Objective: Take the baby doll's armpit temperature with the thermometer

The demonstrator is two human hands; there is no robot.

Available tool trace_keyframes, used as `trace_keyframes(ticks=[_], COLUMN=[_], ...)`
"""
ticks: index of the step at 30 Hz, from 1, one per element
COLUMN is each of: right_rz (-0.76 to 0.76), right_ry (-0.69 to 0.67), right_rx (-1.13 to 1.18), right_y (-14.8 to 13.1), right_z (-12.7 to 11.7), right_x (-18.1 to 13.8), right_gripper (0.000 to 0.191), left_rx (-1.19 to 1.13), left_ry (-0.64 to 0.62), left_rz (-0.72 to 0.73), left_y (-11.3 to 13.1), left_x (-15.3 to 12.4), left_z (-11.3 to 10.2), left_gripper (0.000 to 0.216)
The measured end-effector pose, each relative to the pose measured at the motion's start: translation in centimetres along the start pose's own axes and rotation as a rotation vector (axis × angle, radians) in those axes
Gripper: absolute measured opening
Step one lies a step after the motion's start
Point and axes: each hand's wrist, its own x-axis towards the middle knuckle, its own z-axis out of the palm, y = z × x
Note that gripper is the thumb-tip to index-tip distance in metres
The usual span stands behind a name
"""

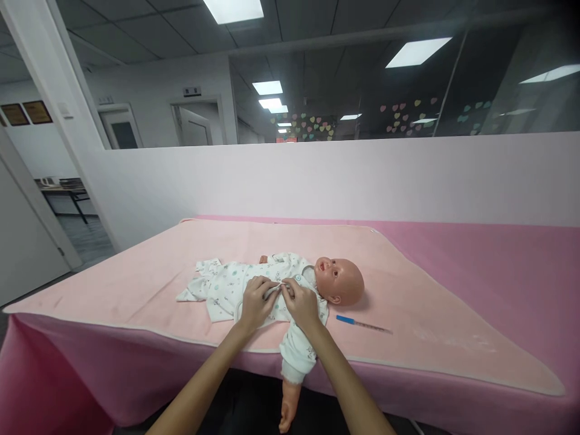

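Note:
A baby doll point(339, 281) lies on its back with its head to the right, dressed in a white printed baby outfit point(222, 284). Over its chest, my left hand point(259, 300) pinches the pale edge of the outfit. My right hand point(299, 302) is closed on the same cloth just beside it, the fingertips of both nearly meeting. What exactly lies between the fingertips is too small to tell. One doll arm point(290, 402) hangs over the table's front edge. Right of my right hand lies a thermometer point(362, 324) with a blue end.
A peach mat point(430, 326) covers much of the table, over a pink cloth point(512, 272) that drapes down in front. Behind the table runs a low white wall point(317, 181) with glass above. A doorway opens on the left, with a desk point(66, 188) beyond.

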Motion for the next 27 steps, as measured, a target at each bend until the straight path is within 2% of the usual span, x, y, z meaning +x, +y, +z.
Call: trace_keyframes(ticks=[7,16,27], right_rz=[-0.016,-0.003,-0.026], right_ry=[0.029,-0.035,-0.058], right_rx=[0.008,0.093,0.064], right_y=[0.2,-0.34,0.02], right_z=[0.38,-0.54,-0.2], right_x=[0.0,-0.03,-0.15], right_gripper=[0.026,0.027,0.024], left_rx=[-0.043,-0.078,-0.271], left_ry=[0.022,0.046,0.044], left_rz=[0.011,-0.026,-0.158], left_y=[-0.27,-0.28,-0.76], left_x=[0.04,0.09,0.27], left_z=[-0.07,-0.05,0.25], left_gripper=[0.017,0.015,0.01])
